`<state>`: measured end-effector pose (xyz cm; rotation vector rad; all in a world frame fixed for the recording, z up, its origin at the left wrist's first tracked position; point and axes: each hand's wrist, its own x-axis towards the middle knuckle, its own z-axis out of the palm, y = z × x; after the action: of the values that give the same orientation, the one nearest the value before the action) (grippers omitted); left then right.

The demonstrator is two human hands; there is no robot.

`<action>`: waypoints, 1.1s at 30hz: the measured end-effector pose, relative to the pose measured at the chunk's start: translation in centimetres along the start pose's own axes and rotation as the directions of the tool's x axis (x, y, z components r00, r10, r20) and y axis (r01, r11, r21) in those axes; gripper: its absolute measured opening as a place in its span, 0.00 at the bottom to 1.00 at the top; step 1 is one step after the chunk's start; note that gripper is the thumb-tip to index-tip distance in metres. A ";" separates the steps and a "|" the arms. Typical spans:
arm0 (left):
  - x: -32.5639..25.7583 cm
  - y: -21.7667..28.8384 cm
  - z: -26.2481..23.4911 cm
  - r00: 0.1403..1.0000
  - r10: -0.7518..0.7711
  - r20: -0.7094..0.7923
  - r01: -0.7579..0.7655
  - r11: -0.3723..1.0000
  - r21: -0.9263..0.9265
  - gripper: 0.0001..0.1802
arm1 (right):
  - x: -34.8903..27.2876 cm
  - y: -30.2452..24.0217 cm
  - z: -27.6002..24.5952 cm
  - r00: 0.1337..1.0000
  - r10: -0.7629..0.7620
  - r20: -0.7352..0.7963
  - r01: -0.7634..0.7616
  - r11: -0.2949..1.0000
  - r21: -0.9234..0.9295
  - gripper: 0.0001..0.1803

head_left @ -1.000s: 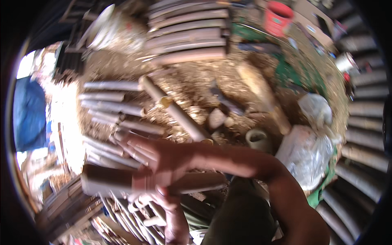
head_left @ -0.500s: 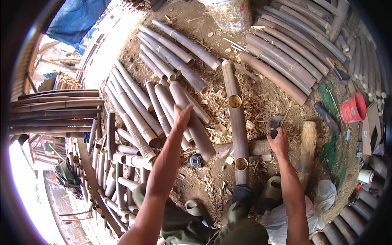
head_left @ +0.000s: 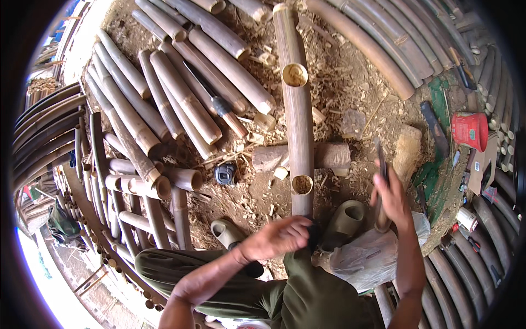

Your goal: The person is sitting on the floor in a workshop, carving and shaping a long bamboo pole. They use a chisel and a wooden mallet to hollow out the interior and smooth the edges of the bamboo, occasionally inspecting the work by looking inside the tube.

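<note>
My right hand (head_left: 392, 200) is around a long, narrow tool (head_left: 380, 153) with a dark upper part and a brownish lower end. Its exact kind is hard to make out. My left hand (head_left: 282, 237) is curled closed above my trouser leg, near the lower end of a bamboo pole (head_left: 298, 126). What it holds, if anything, is hidden. The pole has two cut openings along its upper side and lies across a short log (head_left: 334, 156). A black wrap or cloth (head_left: 313, 234) shows at the pole's lower end.
Cut bamboo tubes (head_left: 186, 98) lie left, with a dark-gripped, wooden-handled bladed tool (head_left: 222, 106) on them. A tape measure (head_left: 225, 174) sits on the ground among wood chips. A clear plastic bag (head_left: 367, 260), red bucket (head_left: 469, 131) and stacked bamboo (head_left: 378, 41) are on the right.
My left hand has let go of a bamboo tube and drawn back toward my lap. My right hand has lifted the narrow tool. The view has shifted, and the tool on the tubes now shows.
</note>
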<state>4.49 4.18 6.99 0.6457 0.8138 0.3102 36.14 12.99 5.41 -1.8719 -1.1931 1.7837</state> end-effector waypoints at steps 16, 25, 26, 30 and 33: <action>11.2 -2.8 6.1 0.970 -0.142 -0.196 -0.196 0.018 -0.980 0.17 | 7.2 -7.1 6.1 0.561 0.195 0.804 0.718 0.370 -0.590 0.09; 8.2 -2.7 2.9 0.848 -0.354 -0.395 0.198 0.902 -0.383 0.08 | 0.9 1.2 8.3 0.861 -0.023 0.508 0.298 0.833 -0.466 0.16; 7.8 -3.9 2.5 0.869 -0.289 -0.401 0.220 0.953 -0.209 0.06 | 0.1 1.8 9.3 0.887 -0.005 0.461 0.217 0.886 -0.409 0.16; 6.5 -4.7 -0.3 0.956 -0.064 -0.287 0.207 0.840 0.501 0.09 | -2.6 4.4 13.9 0.960 -0.132 0.249 0.176 0.971 -0.164 0.18; 4.4 -1.4 -1.2 0.978 0.188 -0.089 -0.011 0.474 0.880 0.23 | -4.0 5.7 15.5 0.951 -0.235 0.203 0.262 0.957 -0.122 0.19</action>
<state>6.44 5.75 2.96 1.6895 1.1030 0.0128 24.26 1.57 1.24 -1.5668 -1.5917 1.8011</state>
